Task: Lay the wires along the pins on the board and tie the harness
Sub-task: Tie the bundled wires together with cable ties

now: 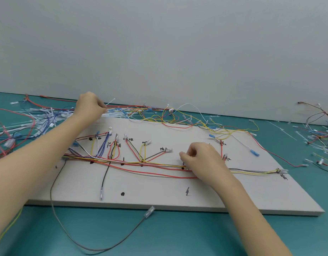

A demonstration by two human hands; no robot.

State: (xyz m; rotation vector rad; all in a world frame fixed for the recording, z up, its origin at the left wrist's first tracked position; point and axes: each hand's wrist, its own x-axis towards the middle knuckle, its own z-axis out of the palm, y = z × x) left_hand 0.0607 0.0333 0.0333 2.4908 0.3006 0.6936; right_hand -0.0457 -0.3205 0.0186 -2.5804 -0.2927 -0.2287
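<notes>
Wire bundle under right hand

One board lies on one teal table, and two hands are in view: the left hand at 10 o'clock and the right hand at 3 o'clock. Four black dots are marked on the board. The loose wires and cable ties at 12 o'clock are too tangled to count.

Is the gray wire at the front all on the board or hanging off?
Hanging off: the gray wire loops past the board's front edge onto the green table.
</notes>
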